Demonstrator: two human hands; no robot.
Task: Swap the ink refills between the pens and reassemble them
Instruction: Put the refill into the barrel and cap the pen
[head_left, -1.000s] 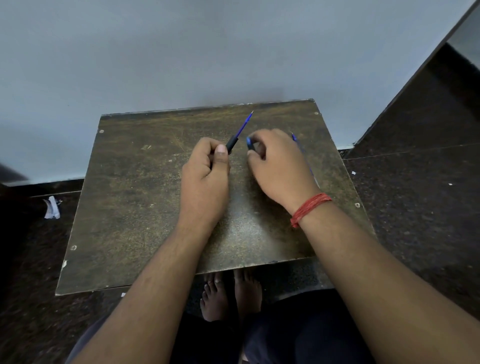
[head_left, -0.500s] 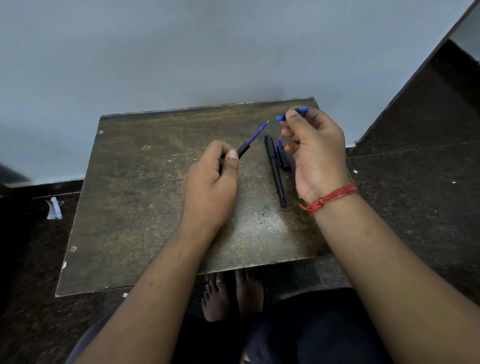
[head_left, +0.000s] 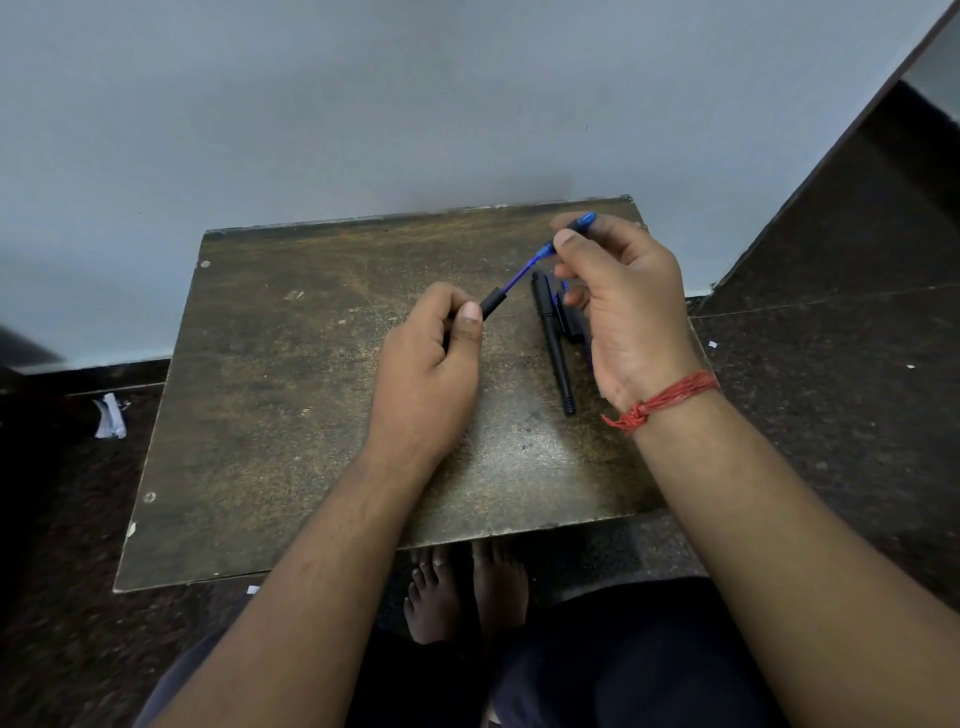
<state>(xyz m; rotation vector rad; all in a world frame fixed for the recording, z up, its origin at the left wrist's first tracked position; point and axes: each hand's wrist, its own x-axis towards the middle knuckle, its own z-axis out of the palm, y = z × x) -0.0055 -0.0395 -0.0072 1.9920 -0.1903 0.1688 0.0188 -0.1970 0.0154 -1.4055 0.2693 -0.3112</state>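
Note:
My left hand (head_left: 431, 364) pinches a black pen section (head_left: 493, 302) with a thin blue refill (head_left: 519, 275) sticking out toward the upper right. A small blue pen piece (head_left: 569, 234) is gripped in my right hand (head_left: 628, 306), and its lower end meets the tip of that refill. A black pen barrel (head_left: 555, 343) lies on the worn brown board (head_left: 291, 415) between my hands. Beside it, partly hidden under my right hand, lie a short black piece with blue trim (head_left: 567, 317) and a blue part.
The board stands against a pale wall, its right edge just past my right hand. Dark speckled floor surrounds it. A crumpled white paper scrap (head_left: 110, 417) lies on the floor at the left. My bare feet (head_left: 462, 592) show below the board's near edge.
My right hand lifted off the board with the blue piece, uncovering the black barrel, then brought the piece down onto the refill tip. My left hand shifted right with the refill.

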